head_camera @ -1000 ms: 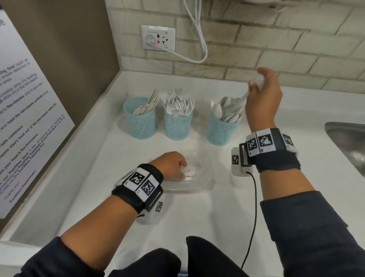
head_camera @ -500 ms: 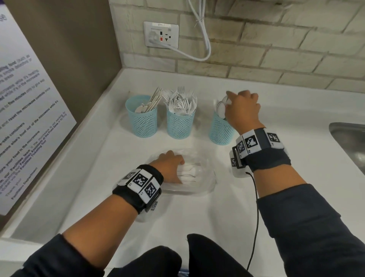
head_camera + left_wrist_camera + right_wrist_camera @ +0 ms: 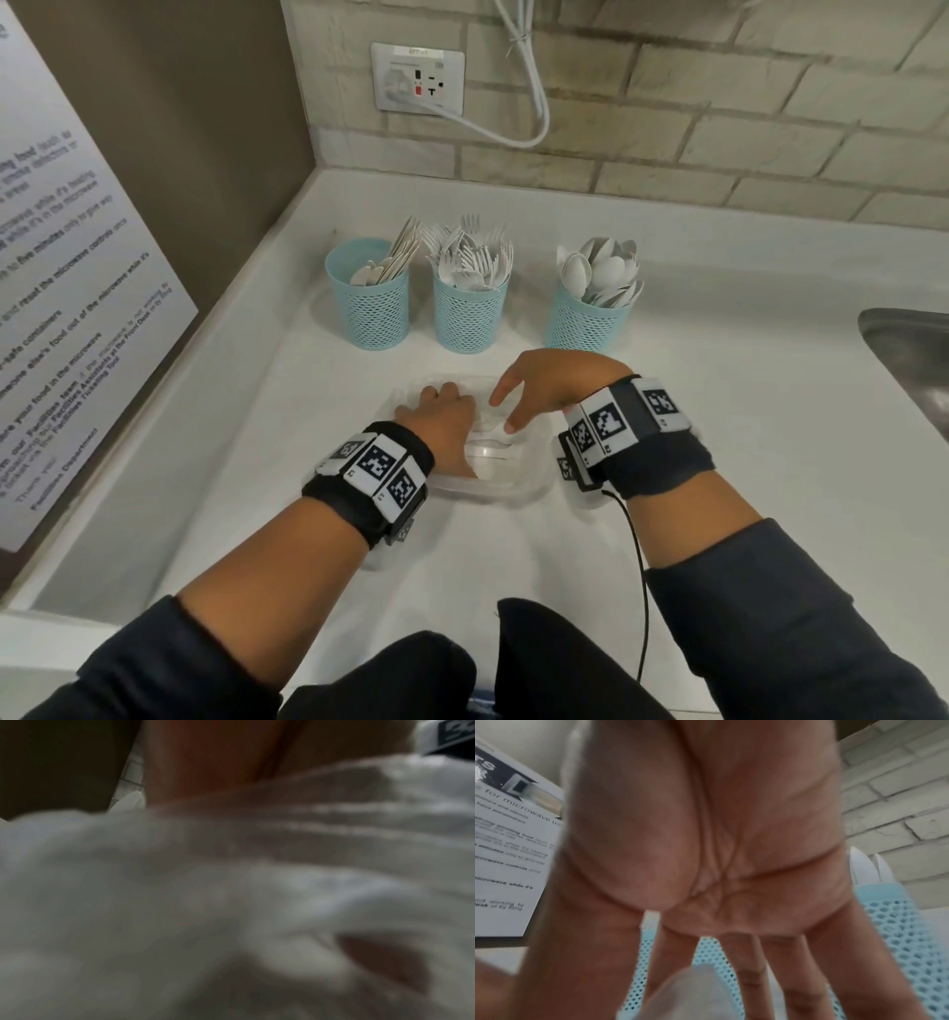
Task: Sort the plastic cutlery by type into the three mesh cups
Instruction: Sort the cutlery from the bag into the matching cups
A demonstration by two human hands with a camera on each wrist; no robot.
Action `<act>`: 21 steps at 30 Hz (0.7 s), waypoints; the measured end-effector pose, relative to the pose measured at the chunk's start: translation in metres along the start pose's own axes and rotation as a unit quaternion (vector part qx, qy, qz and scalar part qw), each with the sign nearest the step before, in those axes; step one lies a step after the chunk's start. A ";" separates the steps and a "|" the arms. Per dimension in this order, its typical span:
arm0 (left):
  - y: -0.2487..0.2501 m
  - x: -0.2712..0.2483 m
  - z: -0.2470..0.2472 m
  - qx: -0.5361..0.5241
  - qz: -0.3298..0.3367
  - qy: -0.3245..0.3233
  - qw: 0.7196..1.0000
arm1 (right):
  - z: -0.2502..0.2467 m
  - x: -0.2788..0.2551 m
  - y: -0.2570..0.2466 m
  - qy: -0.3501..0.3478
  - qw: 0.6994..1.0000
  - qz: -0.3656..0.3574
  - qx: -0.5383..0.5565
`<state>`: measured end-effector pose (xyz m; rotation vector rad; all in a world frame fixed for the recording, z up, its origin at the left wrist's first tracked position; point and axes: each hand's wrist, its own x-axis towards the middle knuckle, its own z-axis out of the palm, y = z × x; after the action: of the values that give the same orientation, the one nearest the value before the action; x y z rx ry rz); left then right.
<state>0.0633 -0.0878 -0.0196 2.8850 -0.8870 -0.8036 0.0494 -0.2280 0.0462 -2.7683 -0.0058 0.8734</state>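
Three turquoise mesh cups stand in a row: the left cup (image 3: 367, 308) holds knives, the middle cup (image 3: 470, 313) forks, the right cup (image 3: 585, 321) spoons (image 3: 601, 272). In front of them lies a clear plastic container (image 3: 534, 483) with a few white cutlery pieces (image 3: 493, 452) in it. My left hand (image 3: 441, 416) lies on the container's left side, fingers curled over its rim. My right hand (image 3: 529, 390) hovers just above the container with straight, spread fingers (image 3: 752, 973) pointing down and nothing held. The left wrist view is a blur.
The white counter (image 3: 744, 411) meets a brick wall behind and a brown side wall with a printed notice (image 3: 61, 318) on the left. A steel sink (image 3: 914, 370) lies at the right edge. A black cable (image 3: 639, 565) hangs from my right wrist.
My right hand put a white spoon into the right cup, let it go, and came back down over the container. The left hand stayed on the container.
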 end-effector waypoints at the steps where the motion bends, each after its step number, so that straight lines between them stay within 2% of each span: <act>1: 0.001 0.000 -0.001 -0.004 0.001 0.009 1.000 | 0.002 0.001 -0.001 -0.011 1.000 0.005 -0.003; 4: 0.001 0.001 -0.003 -0.020 0.001 0.025 0.999 | 0.005 0.004 0.001 -0.008 1.000 0.013 -0.004; 13: -0.001 0.005 -0.003 -0.051 -0.012 0.008 0.999 | 0.010 0.008 0.002 0.013 0.999 0.019 -0.032; 21: 0.001 0.006 -0.002 -0.045 0.045 0.004 0.998 | 0.011 0.006 0.004 0.013 0.999 0.026 -0.026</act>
<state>0.0681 -0.0920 -0.0202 2.7475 -0.9463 -0.8012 0.0477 -0.2285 0.0328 -2.8387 0.0481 0.8613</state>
